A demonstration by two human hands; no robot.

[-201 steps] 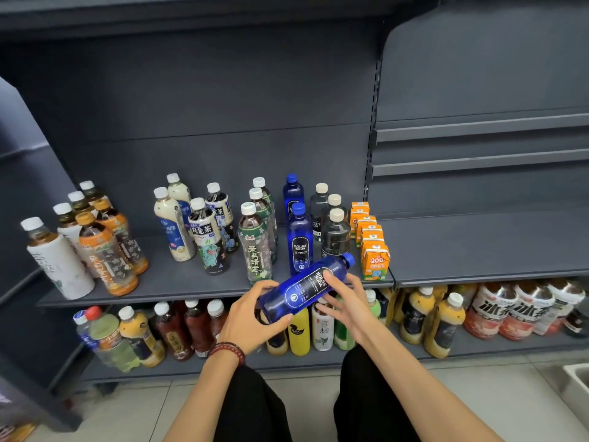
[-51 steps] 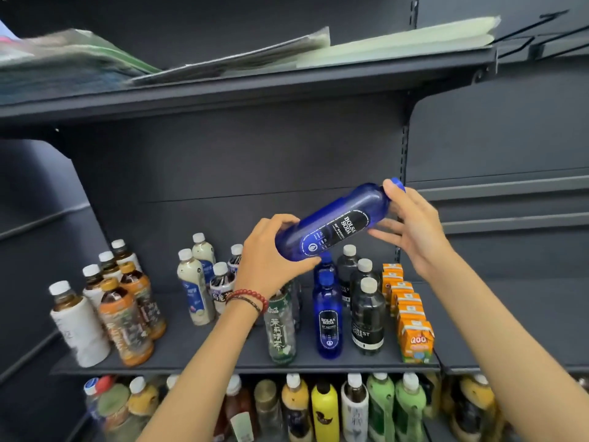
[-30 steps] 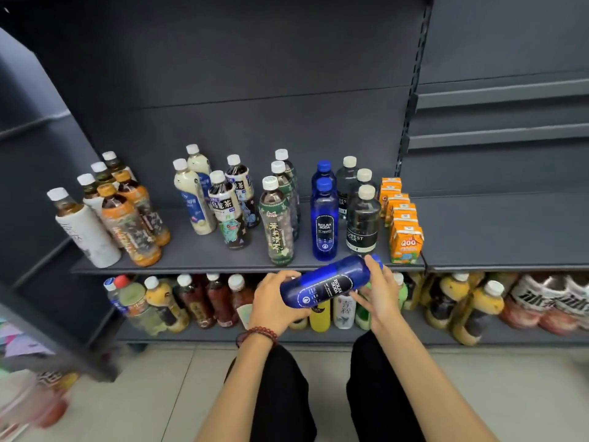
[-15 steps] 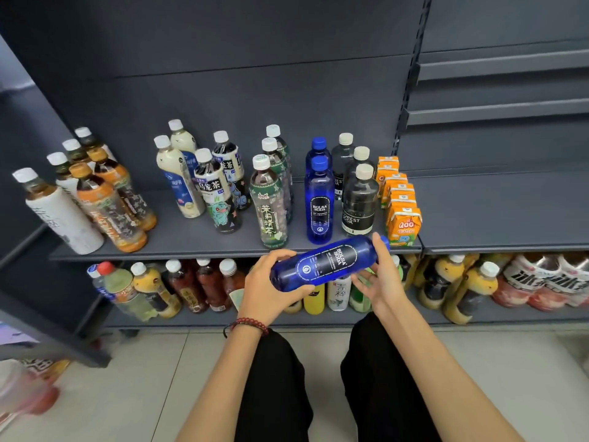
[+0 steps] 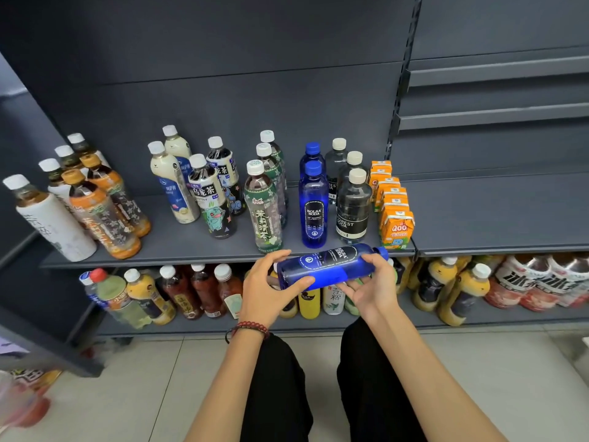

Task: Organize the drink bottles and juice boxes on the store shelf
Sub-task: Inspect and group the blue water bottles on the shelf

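Head view: blue bottle leveller now in left hand, right hand

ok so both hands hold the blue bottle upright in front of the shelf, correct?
Not upright: the blue bottle lies on its side, cap to the right. The left hand and right hand both hold it in front of the shelf, as the head view shows.

Head cam, down twd shelf
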